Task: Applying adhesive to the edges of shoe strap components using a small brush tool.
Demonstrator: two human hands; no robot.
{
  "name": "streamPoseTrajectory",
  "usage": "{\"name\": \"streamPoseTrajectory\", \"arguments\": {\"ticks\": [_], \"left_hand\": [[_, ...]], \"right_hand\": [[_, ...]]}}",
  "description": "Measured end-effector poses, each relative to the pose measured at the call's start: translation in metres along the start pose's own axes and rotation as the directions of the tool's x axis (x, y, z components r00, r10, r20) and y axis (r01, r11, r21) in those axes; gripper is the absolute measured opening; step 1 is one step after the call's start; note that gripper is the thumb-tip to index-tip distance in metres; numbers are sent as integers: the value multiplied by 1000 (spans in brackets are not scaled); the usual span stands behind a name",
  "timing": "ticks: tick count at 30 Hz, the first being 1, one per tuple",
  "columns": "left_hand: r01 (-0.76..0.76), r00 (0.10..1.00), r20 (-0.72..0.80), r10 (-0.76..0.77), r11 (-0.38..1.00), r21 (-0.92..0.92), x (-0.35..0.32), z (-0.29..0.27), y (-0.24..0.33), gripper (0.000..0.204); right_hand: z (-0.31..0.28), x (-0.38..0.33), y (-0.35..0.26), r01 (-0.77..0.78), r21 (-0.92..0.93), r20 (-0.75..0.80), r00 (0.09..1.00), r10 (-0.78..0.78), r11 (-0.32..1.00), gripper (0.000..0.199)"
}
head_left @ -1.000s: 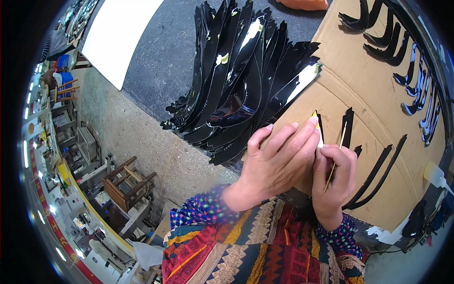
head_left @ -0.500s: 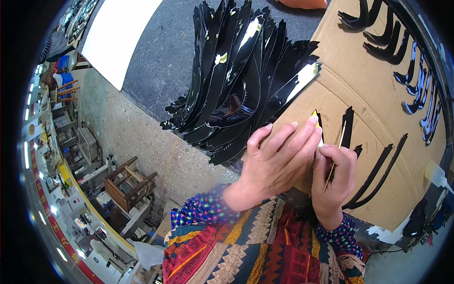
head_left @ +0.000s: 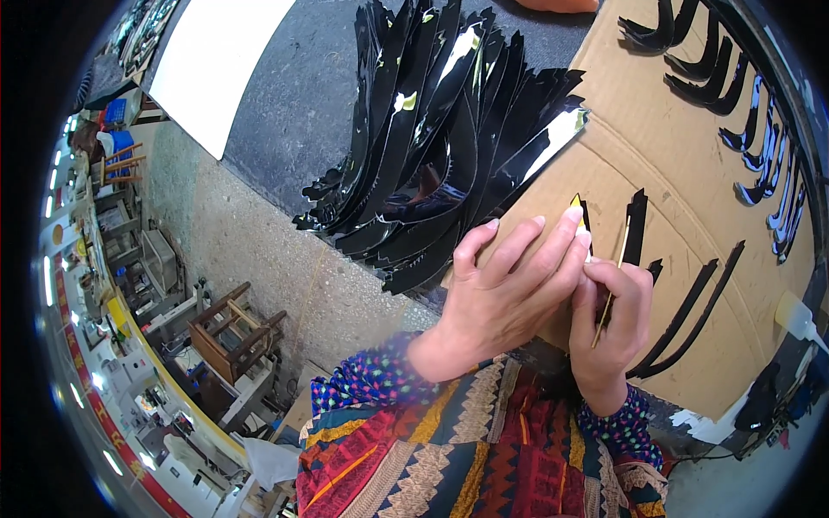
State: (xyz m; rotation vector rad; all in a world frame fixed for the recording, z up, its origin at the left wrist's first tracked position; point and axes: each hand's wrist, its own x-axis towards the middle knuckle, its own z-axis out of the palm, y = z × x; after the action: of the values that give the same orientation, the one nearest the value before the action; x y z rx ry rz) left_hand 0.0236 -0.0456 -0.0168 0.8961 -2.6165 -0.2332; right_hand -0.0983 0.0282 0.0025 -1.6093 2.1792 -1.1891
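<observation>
My left hand (head_left: pixel 509 289) lies with its fingers stretched out over a narrow black strip (head_left: pixel 585 211) on the cardboard; a yellow edge shows at the strip's far end. Most of that strip is hidden beneath the fingers. My right hand (head_left: pixel 613 319) is closed beside it, with a thin yellowish stick (head_left: pixel 621 259) running through its fingers. Its thumb and forefinger meet at a small white bit by the strip, whose kind I cannot make out. Just right of the stick rests another black strip (head_left: pixel 636 226), and two long curved strips (head_left: pixel 686 315) lie nearer me.
A heap of glossy black curved pieces (head_left: pixel 423 155) covers part of the dark tabletop (head_left: pixel 285 112). More black pieces (head_left: pixel 717 82) line the cardboard's (head_left: pixel 604 164) right side. A white squeeze bottle (head_left: pixel 796 318) stands at the right edge. A wooden stool (head_left: pixel 233 337) is on the floor, left.
Hardly anything differs. Both hands keep their places at the strip, and the view has shifted very slightly.
</observation>
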Motion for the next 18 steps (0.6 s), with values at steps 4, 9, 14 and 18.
{"name": "streamPoseTrajectory", "arguments": {"ticks": [4,9,14,18], "left_hand": [[2,1000,2,-2,1000,-6,0,0,0,37],[-23,1000,-4,23,1000,12,0,-2,1,38],[-8,1000,3,8,1000,-2,0,-1,1,39],[-12,1000,-18,11,1000,-21,-2,1,1,37]], "right_hand": [[0,0,0,-10,16,1,1000,10,1000,22],[-1,0,0,-7,8,7,1000,7,1000,22],[0,0,0,-29,2,10,1000,29,1000,21],[0,0,1,0,-11,-2,1000,0,1000,19]]}}
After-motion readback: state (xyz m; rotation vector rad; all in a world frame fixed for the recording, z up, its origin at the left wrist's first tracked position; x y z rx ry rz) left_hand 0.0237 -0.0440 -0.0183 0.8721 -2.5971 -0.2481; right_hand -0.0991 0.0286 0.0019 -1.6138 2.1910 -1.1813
